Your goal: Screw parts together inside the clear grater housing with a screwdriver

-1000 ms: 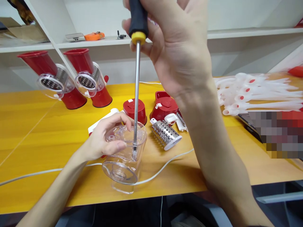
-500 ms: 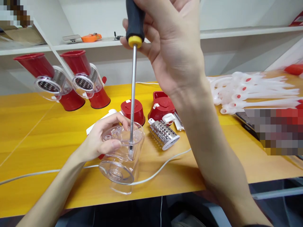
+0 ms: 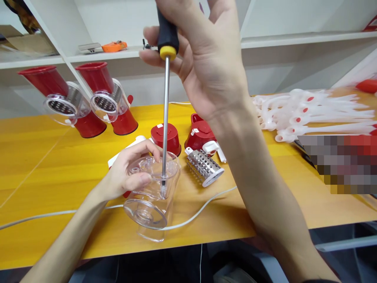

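Note:
My right hand (image 3: pixel 203 51) is closed round the dark handle of a screwdriver (image 3: pixel 166 106) with a yellow collar. Its shaft points down, and the tip is inside a clear plastic housing (image 3: pixel 173 196), over a small post. My left hand (image 3: pixel 132 167) grips this housing by its upper rim, thumb at the front and fingers behind. The housing rests tilted on the table near the front edge. Just right of it lies a metal grater drum (image 3: pixel 203 167) with a white end ring. Whether a screw sits under the tip cannot be made out.
Two assembled red drum graters (image 3: pixel 113 102) stand at the back left. Red bases (image 3: pixel 165 137) and a white crank handle (image 3: pixel 213 149) lie behind the housing. A white cable (image 3: pixel 200 208) crosses the table. Bagged white parts (image 3: pixel 294 114) lie at right, below a shelf (image 3: pixel 294 39).
My right hand has turned slightly on the screwdriver handle, its fingers extending further left. The screwdriver tip stays in the housing, and my left hand keeps its grip.

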